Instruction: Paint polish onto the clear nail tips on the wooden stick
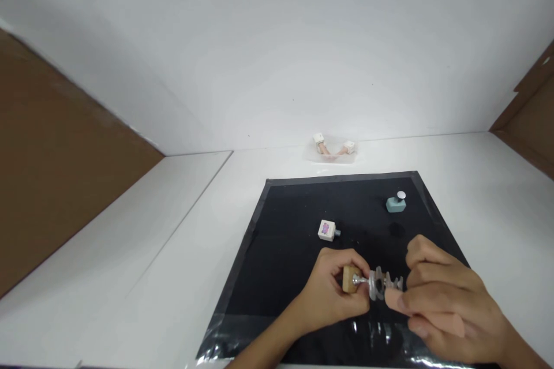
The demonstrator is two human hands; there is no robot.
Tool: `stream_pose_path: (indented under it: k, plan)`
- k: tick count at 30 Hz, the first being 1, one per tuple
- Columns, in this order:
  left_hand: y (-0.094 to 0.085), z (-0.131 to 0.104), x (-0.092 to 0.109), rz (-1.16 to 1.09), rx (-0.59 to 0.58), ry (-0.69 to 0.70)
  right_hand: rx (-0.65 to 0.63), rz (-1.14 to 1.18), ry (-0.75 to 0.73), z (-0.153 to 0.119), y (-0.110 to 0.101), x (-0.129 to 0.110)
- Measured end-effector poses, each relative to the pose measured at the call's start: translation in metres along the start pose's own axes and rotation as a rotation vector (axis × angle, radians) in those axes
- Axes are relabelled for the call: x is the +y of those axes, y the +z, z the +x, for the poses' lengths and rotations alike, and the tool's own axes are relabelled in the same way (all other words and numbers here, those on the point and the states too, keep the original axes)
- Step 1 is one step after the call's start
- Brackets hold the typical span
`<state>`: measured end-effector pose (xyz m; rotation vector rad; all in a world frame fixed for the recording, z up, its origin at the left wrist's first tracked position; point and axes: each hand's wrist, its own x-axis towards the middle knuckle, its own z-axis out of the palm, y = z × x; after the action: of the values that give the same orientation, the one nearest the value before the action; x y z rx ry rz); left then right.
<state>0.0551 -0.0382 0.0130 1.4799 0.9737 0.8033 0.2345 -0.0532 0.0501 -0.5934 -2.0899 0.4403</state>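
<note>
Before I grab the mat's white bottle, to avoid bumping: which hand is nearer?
Left. The left hand is just this side of the white bottle; the right hand is farther off to its right.

The white tabletop (151,277) carries 1 clear container (309,152) and 1 black mat (277,242). On the mat lie 1 white block (326,230) and 1 teal block (395,205).
</note>
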Motion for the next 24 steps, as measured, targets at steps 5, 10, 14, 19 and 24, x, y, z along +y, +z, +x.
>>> stream_pose_path:
  k: [5,10,14,19,24]
  plan:
    - [-0.0005,-0.0012,-0.0055,0.013,0.004,0.034,0.036,0.046,0.007,-0.0039,0.0027,0.0015]
    - [0.0008,-0.0024,-0.0083,0.014,0.014,0.099,0.107,-0.123,-0.044,-0.0039,0.0051,0.0016]
    - [0.0025,-0.0001,-0.0056,0.022,0.024,0.111,0.057,-0.117,-0.055,-0.0005,0.0024,0.0005]
    - [0.003,0.0013,-0.0043,0.015,0.009,0.099,0.005,-0.024,-0.051,0.0017,0.0001,-0.0005]
    - [0.0017,0.0002,-0.006,0.027,0.007,0.081,0.046,0.103,0.037,-0.0023,0.0022,0.0022]
